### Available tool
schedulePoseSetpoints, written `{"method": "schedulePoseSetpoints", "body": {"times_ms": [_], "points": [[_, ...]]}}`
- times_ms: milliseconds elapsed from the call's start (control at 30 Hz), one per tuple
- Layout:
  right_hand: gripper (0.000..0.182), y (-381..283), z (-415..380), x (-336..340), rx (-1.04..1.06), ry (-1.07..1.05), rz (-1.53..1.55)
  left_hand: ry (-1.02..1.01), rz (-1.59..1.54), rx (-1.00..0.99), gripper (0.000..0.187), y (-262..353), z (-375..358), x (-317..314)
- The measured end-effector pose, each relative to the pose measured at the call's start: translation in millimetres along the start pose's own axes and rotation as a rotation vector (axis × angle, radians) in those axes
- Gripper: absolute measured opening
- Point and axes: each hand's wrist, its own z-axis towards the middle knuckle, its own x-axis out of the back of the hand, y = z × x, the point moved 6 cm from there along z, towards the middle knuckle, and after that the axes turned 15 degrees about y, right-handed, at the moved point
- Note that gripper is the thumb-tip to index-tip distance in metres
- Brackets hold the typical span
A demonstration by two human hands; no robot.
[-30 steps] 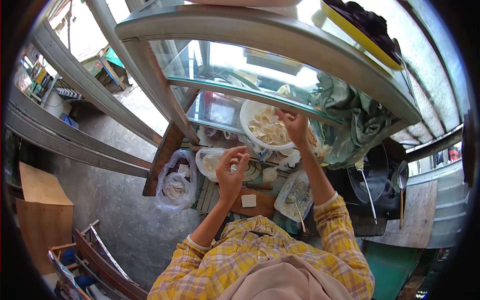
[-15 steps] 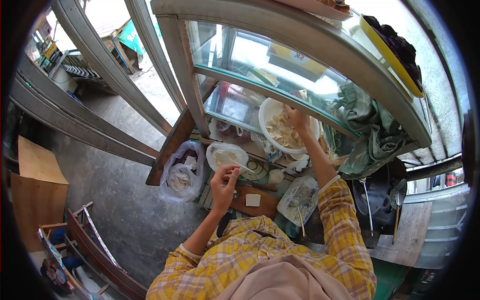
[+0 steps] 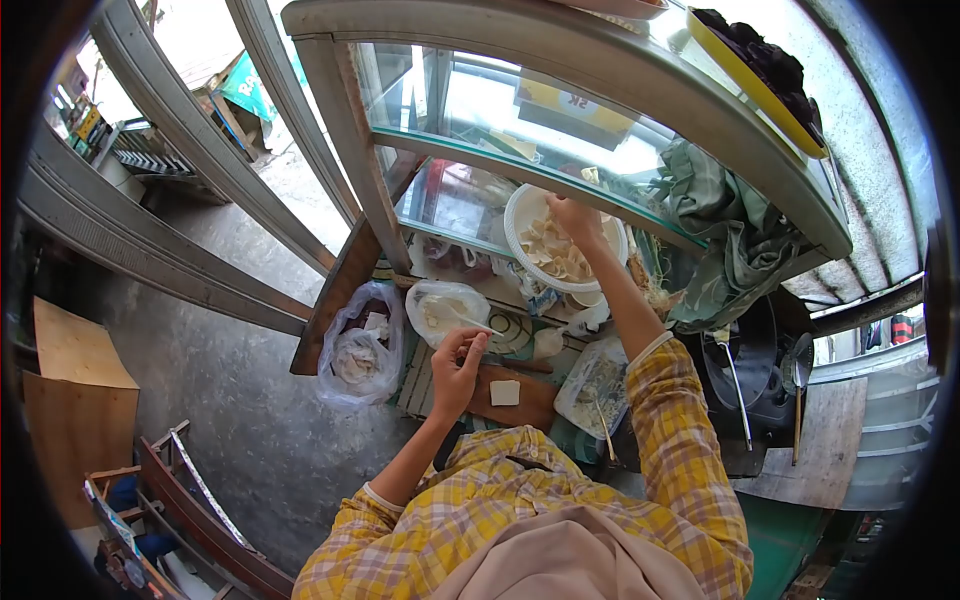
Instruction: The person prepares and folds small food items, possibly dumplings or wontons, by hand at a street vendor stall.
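Note:
My left hand (image 3: 460, 368) is closed on the end of a thin white stick (image 3: 470, 320), which reaches over a clear bag of pale filling (image 3: 440, 308). My right hand (image 3: 575, 216) is inside the round white basket (image 3: 517, 235), at the pale folded pieces (image 3: 552, 255); its fingertips are partly hidden, and what they hold is too small to make out. A white square wrapper (image 3: 505, 393) lies on the brown wooden board (image 3: 535, 398) in front of me. Right of the board stands a clear tub of pale mixture (image 3: 590, 385) with a spoon (image 3: 605, 430) in it.
A glass case frame (image 3: 540, 180) spans above my right forearm. Plastic bags (image 3: 358, 360) sit at the left. Green cloth (image 3: 740, 240) hangs at the right, above a black pan (image 3: 745, 360) with a ladle (image 3: 738, 395). A yellow tray (image 3: 760, 90) rests on top.
The view has shifted slightly. My right hand has stayed in the basket, its fingers drawn more together. My left hand remains over the board with the stick.

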Motion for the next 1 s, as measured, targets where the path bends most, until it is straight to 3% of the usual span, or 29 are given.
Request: {"method": "schedulePoseSetpoints", "body": {"times_ms": [167,267,367,467,533,633,667,767,800,1000], "points": [[0.025,-50.0,-11.7,53.5,0.052,-0.024,-0.09,-0.069,0.311,-0.149,0.013,-21.3,-2.4,3.4],[0.022,-88.8,-50.4,109.2,0.028,-0.023,0.138,-0.327,0.548,-0.132,0.021,-66.6,-12.4,-3.2],[0.02,-79.0,-119.7,157.2,-0.214,-0.2,0.045,-0.488,0.858,-0.485,0.028,-108.4,-34.0,-14.4],[0.023,-30.7,-199.0,207.8,-0.395,-0.235,-0.208,-0.636,1.034,-0.581,0.045,-142.7,-52.7,-20.9],[0.041,1.8,-261.2,249.2,-0.422,-0.265,-0.543,-0.698,1.098,-0.616,0.05,-156.2,-60.8,-26.0],[0.063,32.7,-348.1,293.5,-0.803,-0.473,-0.729,-0.729,1.134,-0.639,0.052,-167.1,-65.3,-24.3],[0.075,49.6,-381.6,298.5,-0.869,-0.485,-0.625,-0.727,1.122,-0.63,0.052,-167.9,-65.3,-24.9],[0.078,28.7,-387.7,290.4,-1.082,-0.429,-0.161,-0.725,1.108,-0.655,0.05,-167.1,-67.2,-27.9],[0.069,24.1,-377.3,287.2,-0.943,-0.266,-0.135,-0.724,1.107,-0.672,0.05,-166.2,-68.0,-27.9],[0.017,19.2,-320.8,243.8,-0.618,0.01,-0.065,-0.698,1.01,-0.692,0.042,-161.2,-67.5,-27.9]]}}
